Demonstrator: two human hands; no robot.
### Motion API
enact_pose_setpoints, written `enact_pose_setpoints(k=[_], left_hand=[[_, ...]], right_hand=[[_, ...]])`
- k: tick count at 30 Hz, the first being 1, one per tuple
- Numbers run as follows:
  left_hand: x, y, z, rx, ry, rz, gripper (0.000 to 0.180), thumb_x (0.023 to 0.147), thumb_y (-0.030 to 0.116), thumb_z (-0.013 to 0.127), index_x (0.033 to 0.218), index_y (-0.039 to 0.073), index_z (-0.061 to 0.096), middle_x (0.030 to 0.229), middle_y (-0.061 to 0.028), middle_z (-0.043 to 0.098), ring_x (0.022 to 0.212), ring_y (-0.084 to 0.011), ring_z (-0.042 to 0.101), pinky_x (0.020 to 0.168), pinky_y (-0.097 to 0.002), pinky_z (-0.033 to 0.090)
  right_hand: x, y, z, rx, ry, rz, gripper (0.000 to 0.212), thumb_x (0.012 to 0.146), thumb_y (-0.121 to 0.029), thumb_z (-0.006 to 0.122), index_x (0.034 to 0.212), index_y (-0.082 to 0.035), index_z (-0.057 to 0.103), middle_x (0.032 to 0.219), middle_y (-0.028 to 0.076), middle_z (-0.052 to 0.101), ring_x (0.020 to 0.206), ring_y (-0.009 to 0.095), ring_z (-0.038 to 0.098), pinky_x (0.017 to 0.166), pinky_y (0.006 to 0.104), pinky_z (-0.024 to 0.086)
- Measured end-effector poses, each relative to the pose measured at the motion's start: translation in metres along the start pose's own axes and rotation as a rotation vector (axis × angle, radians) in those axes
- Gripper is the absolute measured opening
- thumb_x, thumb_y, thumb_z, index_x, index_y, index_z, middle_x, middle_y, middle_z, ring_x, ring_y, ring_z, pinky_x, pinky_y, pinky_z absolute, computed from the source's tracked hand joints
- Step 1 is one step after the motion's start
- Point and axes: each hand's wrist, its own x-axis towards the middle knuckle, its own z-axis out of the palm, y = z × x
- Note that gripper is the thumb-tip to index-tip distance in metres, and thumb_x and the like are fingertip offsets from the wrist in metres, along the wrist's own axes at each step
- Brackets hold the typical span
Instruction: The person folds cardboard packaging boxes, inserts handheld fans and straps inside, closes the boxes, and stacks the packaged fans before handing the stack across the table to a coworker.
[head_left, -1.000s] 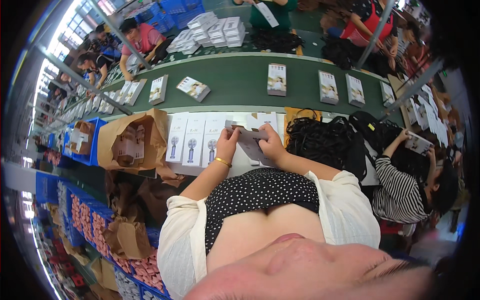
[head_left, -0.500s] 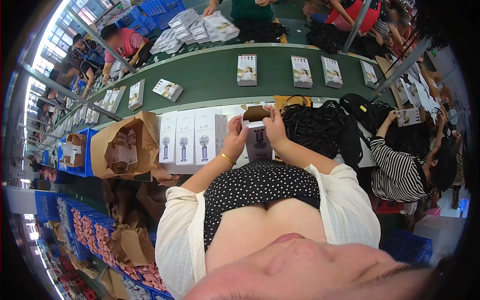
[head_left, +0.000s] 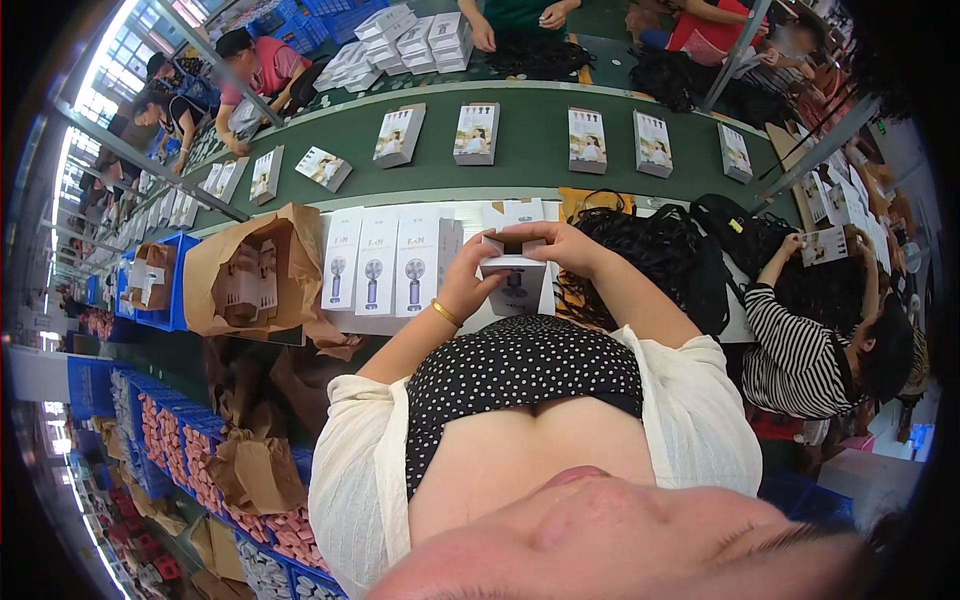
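A white fan carton stands in front of my chest at the bench edge, its top end toward me partly raised, with brown inner board showing. My left hand grips its left side, thumb on the front face. Across the top lies my right hand, fingers curled at the flaps and gripping the right side. Just behind the carton, a white printed panel shows; whether it is a flap or another carton I cannot tell. Several upright fan cartons stand in a row left of my left hand.
Beyond the bench runs a green conveyor carrying spaced cartons. Right of my hands lies a heap of black cords. A brown paper bag with cartons stands at left. At right, a person in a striped top holds a carton.
My right hand has moved over the carton's top, and the raised brown-inside flap has been folded down. Cartons on the conveyor have shifted left, with another one now in the middle.
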Motion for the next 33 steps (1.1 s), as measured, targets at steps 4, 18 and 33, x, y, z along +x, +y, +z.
enact_pose_setpoints(k=[4, 18, 33], left_hand=[[-0.007, 0.002, 0.000, -0.040, 0.027, -0.057, 0.034, 0.066, 0.005, 0.070, 0.091, 0.006, 0.046, 0.117, -0.0187, 0.048, 0.105, -0.0310, 0.049, 0.088, -0.0340, 0.039], [-0.041, 0.005, -0.022, 0.283, 0.467, -0.105, 0.037, 0.064, 0.015, 0.075, 0.088, 0.004, 0.048, 0.092, -0.0127, 0.049, 0.088, -0.0259, 0.051, 0.079, -0.0335, 0.042], [-0.136, -0.077, -0.127, -0.472, 1.296, -1.107, 0.037, 0.084, 0.039, 0.051, 0.103, 0.007, 0.048, 0.100, -0.0072, 0.050, 0.081, -0.0178, 0.046, 0.064, -0.0308, 0.038]], right_hand=[[0.003, -0.008, 0.007, -0.224, 0.029, 0.112, 0.040, 0.077, -0.006, 0.060, 0.116, -0.010, 0.056, 0.109, 0.005, 0.058, 0.098, 0.011, 0.053, 0.085, 0.0245, 0.042], [0.046, 0.026, 0.013, 0.033, 0.339, -0.142, 0.037, 0.086, -0.015, 0.052, 0.121, -0.002, 0.046, 0.106, 0.009, 0.057, 0.097, 0.013, 0.052, 0.086, 0.0254, 0.039], [0.078, 0.129, -0.056, -0.803, 0.790, 0.564, 0.073, 0.065, -0.029, 0.064, 0.128, -0.005, 0.034, 0.115, 0.023, 0.049, 0.108, 0.036, 0.048, 0.091, 0.0409, 0.039]])
